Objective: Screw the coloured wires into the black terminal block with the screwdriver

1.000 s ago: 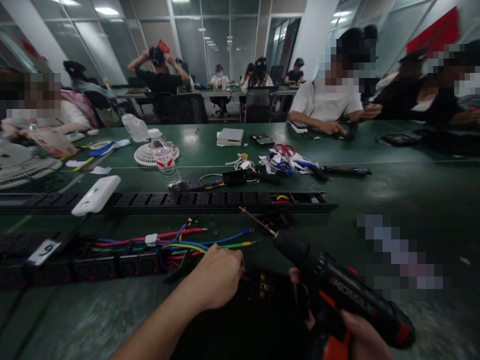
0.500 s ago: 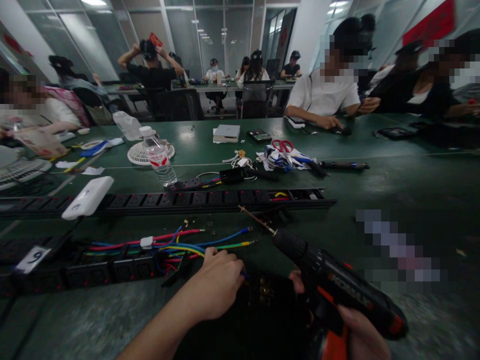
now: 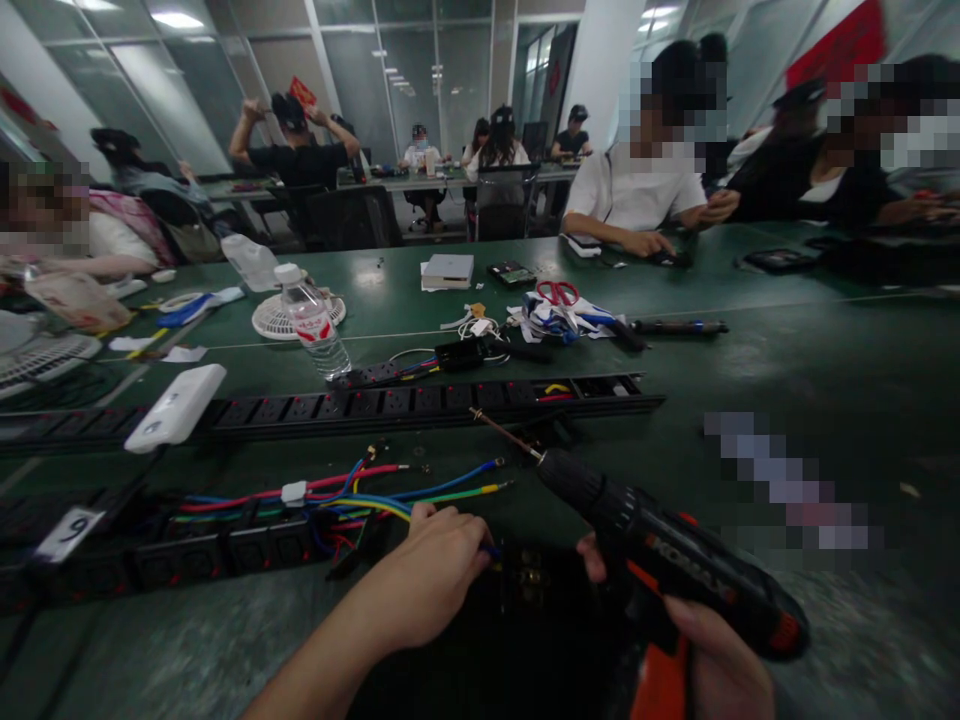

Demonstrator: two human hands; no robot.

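My right hand [image 3: 712,640] is wrapped round the grip of a black and orange cordless drill [image 3: 667,545]. The drill's long thin bit points up and left, with a small brass-coloured piece near its tip. Closed round thick blue and yellow wires [image 3: 390,503], my left hand [image 3: 442,560] rests beside a dark part with brass terminals [image 3: 531,578]; its outline is lost in shadow. The wires come out of the open end of a black power strip [image 3: 217,553] at the left. Red, blue and green wires with bare or lugged ends lie just beyond my left hand.
A second long power strip [image 3: 337,402] crosses the table behind. A white power adapter [image 3: 176,408] lies over it, and a water bottle [image 3: 319,325] stands beyond. Red-handled scissors [image 3: 556,293] lie on a cloth [image 3: 555,320]. Several people sit around the tables.
The view has shifted slightly. Both hands keep their holds, and the drill is at nearly the same place and angle over the table.
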